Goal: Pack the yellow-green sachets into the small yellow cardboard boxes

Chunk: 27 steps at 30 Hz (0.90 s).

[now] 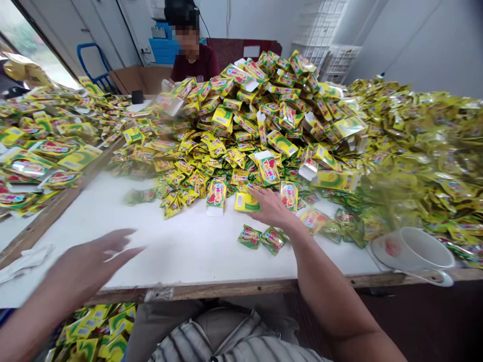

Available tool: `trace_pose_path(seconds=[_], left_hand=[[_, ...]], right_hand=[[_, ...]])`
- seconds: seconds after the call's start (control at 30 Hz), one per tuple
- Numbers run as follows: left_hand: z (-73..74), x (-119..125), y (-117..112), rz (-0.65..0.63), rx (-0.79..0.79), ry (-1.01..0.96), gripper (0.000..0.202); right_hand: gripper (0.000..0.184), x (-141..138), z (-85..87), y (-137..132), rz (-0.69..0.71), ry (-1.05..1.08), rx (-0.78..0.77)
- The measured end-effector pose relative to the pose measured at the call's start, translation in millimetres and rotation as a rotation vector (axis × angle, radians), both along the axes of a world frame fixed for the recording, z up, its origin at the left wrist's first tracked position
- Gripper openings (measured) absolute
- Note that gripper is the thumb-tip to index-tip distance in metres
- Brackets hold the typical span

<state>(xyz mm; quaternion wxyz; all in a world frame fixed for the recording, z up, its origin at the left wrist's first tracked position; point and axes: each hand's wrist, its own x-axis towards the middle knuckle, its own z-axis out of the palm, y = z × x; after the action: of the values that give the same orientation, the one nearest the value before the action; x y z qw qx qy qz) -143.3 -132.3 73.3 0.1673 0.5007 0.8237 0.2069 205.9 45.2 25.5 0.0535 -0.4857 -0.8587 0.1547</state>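
My right hand (269,207) is at the near edge of the heap, its fingers and thumb around the right end of a small yellow carton (244,202) lying on the white table. Beside it, an open-flapped green and yellow carton (216,195) lies to the left and another carton (289,195) to the right. Two green sachets (261,238) rest just in front of my right hand. My left hand (96,256) hovers over the table's left side, slightly blurred, its fingers apart and nothing in them.
A tall heap of cartons (264,100) and sachets (215,146) covers the table's far side. More sachets (426,151) pile up at right, near a white mug (407,251). A wooden strip (71,198) borders the cartons at left. Another person (196,63) sits opposite.
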Motion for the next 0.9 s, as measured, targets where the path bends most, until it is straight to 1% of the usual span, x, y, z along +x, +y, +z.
trace_pose_path(seconds=[0.03, 0.07, 0.1, 0.13, 0.17, 0.2, 0.23, 0.27, 0.3, 0.33, 0.37, 0.43, 0.47, 0.5, 0.53, 0.6, 0.63, 0.7, 0.73, 0.8, 0.9], left_hand=[[-4.8, 18, 12, -0.082, 0.008, 0.047, 0.052], [-10.8, 39, 27, -0.219, 0.086, 0.092, 0.054], [-17.6, 60, 42, -0.372, 0.215, 0.134, 0.055], [-24.9, 82, 57, -0.544, 0.301, 0.161, 0.056], [-32.1, 101, 71, -0.676, 0.362, 0.188, 0.056], [-38.8, 118, 82, -0.776, 0.376, 0.213, 0.058], [-44.4, 131, 90, -0.844, 0.350, 0.230, 0.060], [-49.0, 140, 96, -0.872, 0.298, 0.242, 0.061], [-52.3, 145, 100, -0.869, 0.233, 0.245, 0.059], [-54.7, 147, 103, -0.844, 0.175, 0.239, 0.056], [-56.5, 146, 105, -0.801, 0.136, 0.219, 0.051], [-60.2, 141, 107, -0.687, 0.113, 0.135, 0.044], [-62.6, 137, 109, -0.627, 0.118, 0.065, 0.042], [-65.7, 133, 111, -0.569, 0.130, -0.024, 0.041], [-69.2, 130, 113, -0.518, 0.144, -0.129, 0.042], [-76.3, 125, 118, -0.435, 0.179, -0.363, 0.046], [-79.2, 123, 119, -0.400, 0.198, -0.481, 0.049], [-82.7, 121, 122, -0.333, 0.211, -0.686, 0.055], [-83.4, 120, 122, -0.303, 0.203, -0.767, 0.057], [-83.2, 118, 121, -0.257, 0.175, -0.873, 0.061], [-81.9, 115, 120, -0.224, 0.141, -0.902, 0.065]], right_hand=[[0.064, -3, -0.5, -1, -0.003, 0.074, -0.002], [0.062, -7, -0.7, -3, 0.003, 0.150, -0.016], [0.058, -11, -0.6, -6, 0.021, 0.223, -0.045], [0.052, -15, -0.4, -9, 0.051, 0.285, -0.090], [0.047, -19, -0.2, -12, 0.096, 0.337, -0.149], [0.041, -22, -0.2, -14, 0.154, 0.379, -0.224], [0.036, -23, -0.4, -15, 0.204, 0.413, -0.299], [0.033, -23, -1.1, -13, 0.235, 0.445, -0.359], [0.031, -22, -2.3, -10, 0.230, 0.470, -0.388], [0.029, -20, -4.2, -5, 0.173, 0.489, -0.369], [0.029, -18, -6.6, 2, 0.072, 0.494, -0.298], [0.030, -14, -13.2, 17, -0.174, 0.448, -0.059], [0.033, -14, -17.0, 24, -0.264, 0.393, 0.054], [0.037, -14, -20.8, 30, -0.311, 0.326, 0.138], [0.042, -16, -24.3, 35, -0.316, 0.257, 0.187], [0.049, -20, -29.7, 39, -0.274, 0.145, 0.194], [0.049, -22, -31.3, 39, -0.264, 0.113, 0.173], [0.042, -24, -32.7, 37, -0.275, 0.118, 0.128], [0.036, -24, -32.6, 35, -0.283, 0.158, 0.109], [0.030, -21, -31.8, 32, -0.281, 0.301, 0.095], [0.028, -17, -30.2, 27, -0.258, 0.599, 0.039]])
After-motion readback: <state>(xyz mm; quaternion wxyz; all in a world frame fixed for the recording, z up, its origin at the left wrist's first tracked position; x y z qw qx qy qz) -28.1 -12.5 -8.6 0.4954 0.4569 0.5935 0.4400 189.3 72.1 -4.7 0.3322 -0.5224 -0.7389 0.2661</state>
